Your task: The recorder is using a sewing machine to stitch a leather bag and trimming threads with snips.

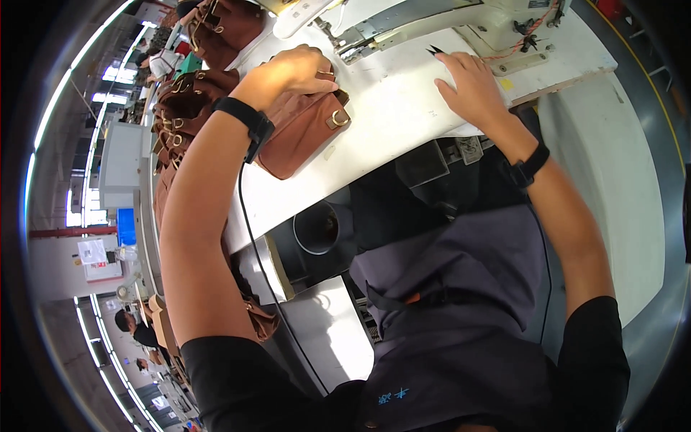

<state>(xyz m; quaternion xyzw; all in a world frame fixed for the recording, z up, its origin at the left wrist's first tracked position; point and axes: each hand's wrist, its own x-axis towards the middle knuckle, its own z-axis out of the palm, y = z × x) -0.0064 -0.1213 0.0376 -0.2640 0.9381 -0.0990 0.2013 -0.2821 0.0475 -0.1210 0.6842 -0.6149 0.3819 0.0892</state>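
Note:
A brown leather bag (299,140) with a gold D-ring on a side tab lies on the white table. My left hand (299,70) is closed over its upper edge, the fingers curled down by the bag's corner. To the right, my right hand (471,86) rests low over the table in front of the sewing machine. Two dark pointed tips (435,50) stick out past its fingers, like the points of thread snips or tweezers; the rest of that tool is hidden in the hand.
The sewing machine (403,32) stands along the table's far side. More brown bags (191,93) are heaped at the left. Below the table edge are a dark round bin (317,227) and a white panel (327,324). Several people work in the far left background.

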